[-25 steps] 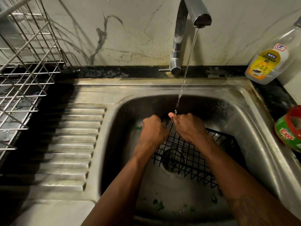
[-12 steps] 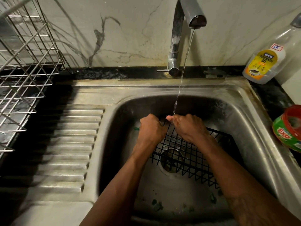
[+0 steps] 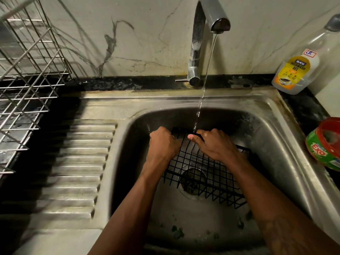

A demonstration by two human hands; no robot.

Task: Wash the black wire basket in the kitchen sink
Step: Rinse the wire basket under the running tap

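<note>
Far right, against the wall: clear plastic bottle with a yellow label. Printed there in dark capitals, "DISHWASH GEL", on two lines. Above that, on a dark band, a short brand word in white, read as "BA" then "G", middle letter unclear. Smaller print lower on the label too tiny to read. Higher on the same bottle, a white sticker edged in red, handwritten "6A" in blue. Nearer, at the right edge: green tub with a red lid, marked "EXO" in white capitals on red. Other print on the tub blurred.
</note>
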